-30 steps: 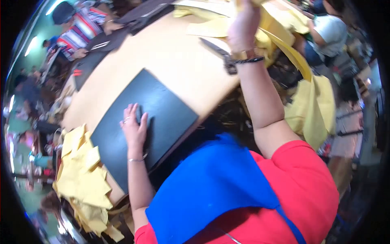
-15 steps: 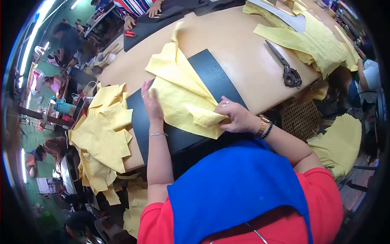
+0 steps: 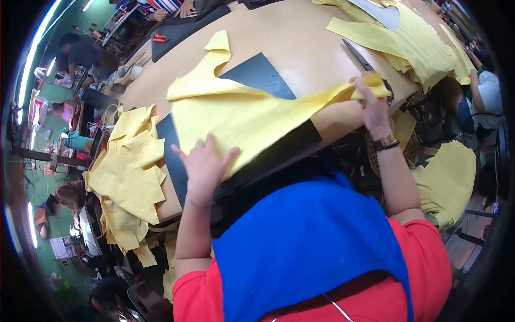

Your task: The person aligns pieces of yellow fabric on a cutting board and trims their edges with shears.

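Note:
A large piece of yellow fabric (image 3: 230,115) lies across a dark flat board (image 3: 263,75) on the table in front of me. My left hand (image 3: 204,163), fingers spread, rests on the fabric's near edge. At the right, my right hand (image 3: 371,102) grips one end of the piece and holds it out past the board, so the cloth stretches in folds between both hands. Just beyond that hand lies a pair of scissors (image 3: 355,53), its handles mostly hidden by the hand and cloth.
Yellow cut pieces (image 3: 129,166) overhang the table's left edge. More yellow cloth (image 3: 413,48) lies at the far right with a grey pattern piece (image 3: 380,15) on it. Across the tan table (image 3: 300,32), another person's hands rest by dark material and a red tool (image 3: 160,38).
My right hand has moved right and away from me, drawing the fabric's end out and unfolding it. My left hand has come down onto the cloth, nearer to me.

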The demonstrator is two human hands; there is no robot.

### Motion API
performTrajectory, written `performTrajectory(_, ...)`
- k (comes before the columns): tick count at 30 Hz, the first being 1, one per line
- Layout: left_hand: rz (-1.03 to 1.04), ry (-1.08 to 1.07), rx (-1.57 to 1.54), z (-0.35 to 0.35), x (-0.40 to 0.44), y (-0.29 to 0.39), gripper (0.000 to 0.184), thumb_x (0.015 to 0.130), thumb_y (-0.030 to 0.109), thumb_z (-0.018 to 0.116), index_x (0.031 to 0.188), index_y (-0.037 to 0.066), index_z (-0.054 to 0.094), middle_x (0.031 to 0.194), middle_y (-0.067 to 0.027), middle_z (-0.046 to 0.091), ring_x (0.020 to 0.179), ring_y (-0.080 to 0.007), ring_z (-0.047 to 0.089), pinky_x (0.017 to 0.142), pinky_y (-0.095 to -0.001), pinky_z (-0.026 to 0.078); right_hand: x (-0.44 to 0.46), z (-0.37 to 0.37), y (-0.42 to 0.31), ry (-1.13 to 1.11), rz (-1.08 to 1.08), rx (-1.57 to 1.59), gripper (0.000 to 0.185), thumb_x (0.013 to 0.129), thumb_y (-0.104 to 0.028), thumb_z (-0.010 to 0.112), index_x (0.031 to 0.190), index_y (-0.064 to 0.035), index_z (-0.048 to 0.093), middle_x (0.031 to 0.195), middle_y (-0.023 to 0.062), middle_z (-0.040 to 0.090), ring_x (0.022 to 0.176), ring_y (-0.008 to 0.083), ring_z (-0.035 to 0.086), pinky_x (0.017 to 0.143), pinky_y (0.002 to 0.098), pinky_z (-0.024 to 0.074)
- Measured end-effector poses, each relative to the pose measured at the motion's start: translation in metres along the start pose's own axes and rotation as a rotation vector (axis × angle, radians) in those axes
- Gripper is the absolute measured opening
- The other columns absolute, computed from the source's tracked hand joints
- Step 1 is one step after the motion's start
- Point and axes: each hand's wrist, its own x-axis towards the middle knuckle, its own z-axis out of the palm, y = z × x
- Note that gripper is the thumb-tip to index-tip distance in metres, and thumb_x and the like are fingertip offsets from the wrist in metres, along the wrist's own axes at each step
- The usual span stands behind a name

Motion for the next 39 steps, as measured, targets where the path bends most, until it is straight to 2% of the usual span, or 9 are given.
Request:
performTrajectory(2,-0.06,-0.422,-0.022,-0.049,-0.017,0.003,0.079,0.083,0.07,0.047,0.125,0.003,0.056,0.126,-0.0239,0.054,0.116,-0.0326,0.055,0.109,-0.0636,0.014,0.03,-0.046,0.002,0.112,-0.175,-0.322,0.017,0.091,-0.017,0.063,0.104,-0.0063,0.062,0.101,0.0055,0.066,0.095,0.0147,0.062,0.085,0.028,0.0476)
performTrajectory(6,0.409,0.141,-0.161,0.006,-0.006,-0.019,0.081,0.075,0.073,0.055,0.124,0.008,0.058,0.128,-0.0206,0.054,0.117,-0.0329,0.054,0.11,-0.0585,0.02,0.045,-0.08,-0.015,0.07,-0.293,-1.151,0.023,0.092,-0.024,0.059,0.107,-0.0064,0.061,0.1,0.0111,0.065,0.096,0.0251,0.061,0.086,0.0354,0.0463)
performTrajectory(9,0.597,0.204,-0.231,0.032,0.027,-0.014,0.088,0.073,0.07,0.06,0.141,0.018,0.042,0.149,-0.0178,0.031,0.138,-0.0346,0.029,0.112,-0.0584,0.015,0.039,-0.077,-0.021,0.021,-0.376,-1.51,0.025,0.089,-0.023,0.059,0.108,-0.0063,0.061,0.102,0.0159,0.064,0.099,0.0348,0.058,0.089,0.0427,0.0448)
performTrajectory(12,0.454,0.181,-0.205,0.041,0.067,-0.024,0.09,0.074,0.069,0.059,0.147,0.021,0.034,0.155,-0.0166,0.021,0.144,-0.0341,0.015,0.113,-0.0579,0.012,0.04,-0.078,-0.019,0.012,-0.432,-1.567,0.025,0.088,-0.023,0.06,0.109,-0.0074,0.061,0.101,0.0153,0.064,0.1,0.0344,0.058,0.089,0.0424,0.0452)
performTrajectory(15,-0.066,0.266,-0.267,0.057,0.119,-0.059,0.09,0.081,0.073,0.048,0.148,0.015,0.032,0.154,-0.0184,0.022,0.144,-0.0339,0.015,0.113,-0.059,0.01,0.038,-0.076,-0.021,0.009,-0.464,-1.66,0.026,0.087,-0.022,0.061,0.109,-0.0088,0.061,0.101,0.0146,0.064,0.098,0.0334,0.059,0.087,0.0424,0.0469)
performTrajectory(18,-0.298,0.307,-0.291,0.063,0.131,-0.067,0.09,0.083,0.073,0.044,0.148,0.012,0.03,0.153,-0.0223,0.021,0.144,-0.0368,0.014,0.111,-0.0619,0.009,0.037,-0.076,-0.024,0.0,-0.417,-1.626,0.026,0.086,-0.023,0.062,0.108,-0.0097,0.062,0.101,0.0132,0.064,0.096,0.0319,0.061,0.084,0.0418,0.0486)
performTrajectory(32,-0.032,0.221,-0.319,0.072,0.067,-0.042,0.089,0.084,0.069,0.046,0.151,0.015,0.022,0.156,-0.0221,0.011,0.144,-0.0398,0.007,0.108,-0.0671,0.005,0.057,-0.08,-0.047,-0.122,-0.017,-1.804,0.033,0.075,-0.031,0.07,0.096,-0.0059,0.065,0.093,0.0133,0.068,0.091,0.029,0.065,0.08,0.0399,0.0512)
performTrajectory(35,0.257,0.314,-0.367,0.062,0.062,-0.043,0.087,0.081,0.07,0.049,0.15,0.021,0.028,0.156,-0.0183,0.015,0.144,-0.0386,0.009,0.11,-0.0647,0.008,0.075,-0.098,-0.039,-0.153,0.024,-1.907,0.03,0.079,-0.03,0.069,0.092,-0.0033,0.066,0.086,0.0121,0.068,0.079,0.0237,0.067,0.071,0.0367,0.0525)
performTrajectory(39,0.56,0.182,-0.246,0.045,0.06,-0.04,0.085,0.076,0.073,0.054,0.144,0.024,0.04,0.154,-0.0172,0.022,0.144,-0.0373,0.015,0.113,-0.0589,0.012,0.063,-0.083,-0.046,-0.243,0.51,-0.981,0.024,0.092,-0.025,0.063,0.089,-0.0018,0.064,0.073,0.0022,0.063,0.056,0.0081,0.056,0.052,0.0252,0.0461)
